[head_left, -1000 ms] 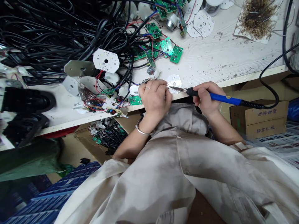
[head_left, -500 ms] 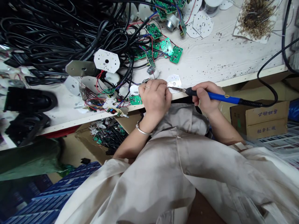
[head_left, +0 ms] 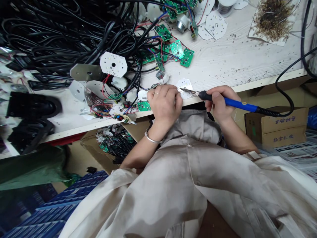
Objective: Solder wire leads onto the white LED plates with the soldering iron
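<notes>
My right hand [head_left: 221, 102] grips a blue-handled soldering iron [head_left: 241, 104] with its fingers wrapped round the black grip. The metal tip points left, over a white octagonal LED board [head_left: 185, 83] at the table's front edge. I cannot tell whether the tip touches the board. Close to the board's left side, my left hand [head_left: 165, 102] is closed with its fingers bent down and pinched. Whatever lies between those fingers is hidden. A green circuit board [head_left: 144, 105] and white plastic parts lie just left of this hand.
Black cables [head_left: 81, 43] are heaped at the back left, mixed with green boards and red and blue wires. Solder wire [head_left: 224, 9] stands on a spool at the back. A debris-covered pad [head_left: 271, 23] lies at back right. Below is a cardboard box [head_left: 283, 127].
The soldering iron's tip has shifted slightly up and across the white board, and its handle has tilted a little. My left hand has stayed almost still.
</notes>
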A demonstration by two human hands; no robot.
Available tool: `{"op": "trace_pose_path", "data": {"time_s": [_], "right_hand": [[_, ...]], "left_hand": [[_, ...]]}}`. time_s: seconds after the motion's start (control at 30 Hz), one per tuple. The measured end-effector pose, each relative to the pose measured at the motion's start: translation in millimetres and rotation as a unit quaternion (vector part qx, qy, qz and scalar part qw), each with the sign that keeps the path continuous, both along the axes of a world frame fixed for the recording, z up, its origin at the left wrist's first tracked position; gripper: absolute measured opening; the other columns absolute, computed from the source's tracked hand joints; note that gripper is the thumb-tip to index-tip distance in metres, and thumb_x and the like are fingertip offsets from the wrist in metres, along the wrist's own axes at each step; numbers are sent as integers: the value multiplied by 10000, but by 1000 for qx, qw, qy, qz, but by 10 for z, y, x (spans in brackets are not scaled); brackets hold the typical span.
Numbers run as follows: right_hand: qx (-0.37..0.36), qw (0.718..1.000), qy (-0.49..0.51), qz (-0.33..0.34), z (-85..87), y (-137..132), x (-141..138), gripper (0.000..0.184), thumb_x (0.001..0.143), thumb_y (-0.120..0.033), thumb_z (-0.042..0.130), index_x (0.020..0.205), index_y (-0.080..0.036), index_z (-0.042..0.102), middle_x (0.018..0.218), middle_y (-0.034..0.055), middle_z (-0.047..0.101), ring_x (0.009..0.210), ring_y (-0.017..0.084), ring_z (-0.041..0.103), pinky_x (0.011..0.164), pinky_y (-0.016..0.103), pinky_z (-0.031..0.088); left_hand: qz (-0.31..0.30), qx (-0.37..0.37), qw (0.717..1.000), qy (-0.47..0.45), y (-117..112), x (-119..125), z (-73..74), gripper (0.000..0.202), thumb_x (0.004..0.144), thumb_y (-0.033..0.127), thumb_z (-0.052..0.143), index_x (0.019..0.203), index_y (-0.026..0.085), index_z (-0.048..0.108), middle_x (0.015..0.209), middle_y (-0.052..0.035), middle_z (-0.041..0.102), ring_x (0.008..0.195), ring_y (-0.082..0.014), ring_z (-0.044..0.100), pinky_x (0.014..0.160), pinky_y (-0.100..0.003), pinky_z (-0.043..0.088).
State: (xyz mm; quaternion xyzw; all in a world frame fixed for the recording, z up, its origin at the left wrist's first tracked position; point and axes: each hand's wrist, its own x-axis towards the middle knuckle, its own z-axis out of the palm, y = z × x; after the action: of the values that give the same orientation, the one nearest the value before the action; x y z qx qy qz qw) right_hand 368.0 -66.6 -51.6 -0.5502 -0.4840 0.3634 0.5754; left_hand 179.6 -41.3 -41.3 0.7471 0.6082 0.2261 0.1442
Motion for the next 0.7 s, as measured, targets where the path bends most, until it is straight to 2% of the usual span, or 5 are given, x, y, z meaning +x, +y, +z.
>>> {"op": "trace_pose_path", "data": {"time_s": [0.23, 0.47, 0.7], "right_hand": [[-16, 1000, -18, 7, 3, 0, 14, 395, 934, -607, 579, 845, -240, 694, 479, -83, 569, 346, 61, 474, 388, 206, 402], [-24, 999, -22, 42, 50, 16, 20, 382, 936, -587, 594, 845, -235, 710, 498, -81, 598, 349, 50, 479, 371, 189, 374], [-47, 997, -5, 58, 62, 33, 12, 389, 917, -601, 617, 847, -229, 708, 500, -75, 609, 352, 52, 488, 358, 190, 360]], "left_hand": [[16, 35, 999, 20, 11, 22, -46, 88, 872, 208, 562, 792, 244, 564, 1021, -26, 763, 1000, -249, 647, 938, -481, 356], [18, 44, 998, 30, 18, 28, -58, 106, 858, 191, 581, 766, 243, 568, 1005, -21, 768, 988, -258, 650, 910, -502, 357], [20, 19, 1000, 12, 28, 27, -41, 123, 866, 187, 580, 757, 244, 584, 1025, -35, 767, 1008, -273, 639, 941, -515, 344]]}}
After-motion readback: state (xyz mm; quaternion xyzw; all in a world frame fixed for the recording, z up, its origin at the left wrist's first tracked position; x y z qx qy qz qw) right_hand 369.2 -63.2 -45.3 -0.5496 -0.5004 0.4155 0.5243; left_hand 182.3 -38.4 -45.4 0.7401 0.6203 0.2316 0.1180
